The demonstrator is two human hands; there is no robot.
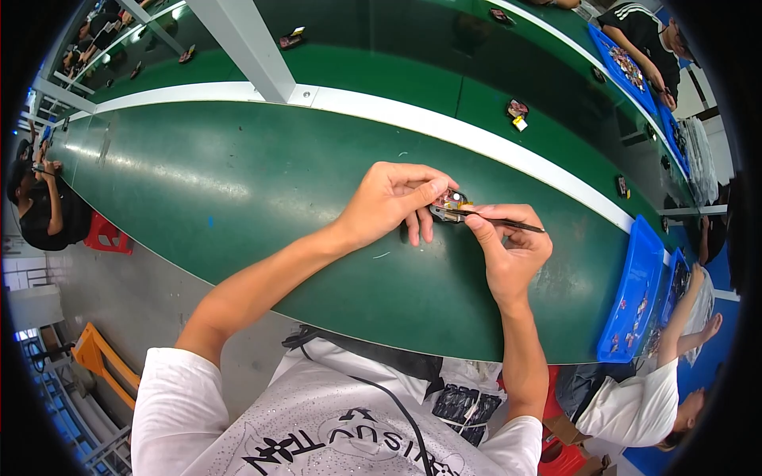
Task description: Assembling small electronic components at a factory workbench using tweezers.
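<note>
My left hand (397, 198) is closed on a small electronic assembly (452, 197), pinched between thumb and fingers a little above the green table (238, 182). The assembly has a dark casing, a circuit board and a bit of yellow. My right hand (512, 242) grips a thin dark tool, which looks like tweezers (524, 226), between thumb and forefinger. Its tip reaches the near side of the assembly. My fingers partly cover the assembly, and its fine parts are too small to make out.
A white rail (381, 111) and a white post (246, 47) stand beyond my hands. Behind them, similar assemblies (517, 113) lie spaced along a green belt. On the right is a blue tray (627, 305) with small parts. Other people sit at left and right.
</note>
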